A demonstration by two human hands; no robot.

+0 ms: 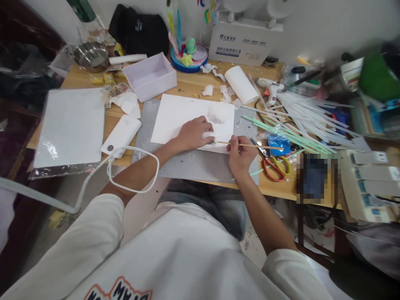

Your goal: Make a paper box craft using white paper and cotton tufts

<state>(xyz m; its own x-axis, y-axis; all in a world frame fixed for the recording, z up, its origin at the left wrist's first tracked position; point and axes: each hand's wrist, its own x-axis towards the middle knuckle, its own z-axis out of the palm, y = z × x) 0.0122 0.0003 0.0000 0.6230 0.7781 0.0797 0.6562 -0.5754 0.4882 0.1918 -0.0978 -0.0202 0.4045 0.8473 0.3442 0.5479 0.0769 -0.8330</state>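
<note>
My right hand (242,155) grips a thin wooden stick (262,146); my left hand (194,133), closed on a white wad (207,134), rests on paper (175,114).

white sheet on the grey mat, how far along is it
Early on, it seems: one soft grey patch is on the sheet. The right hand holds a thin wooden stick, its tip close to the left hand, which rests on the sheet. Most visible paper is white, so if more shading is wanted, much may be left.
</note>
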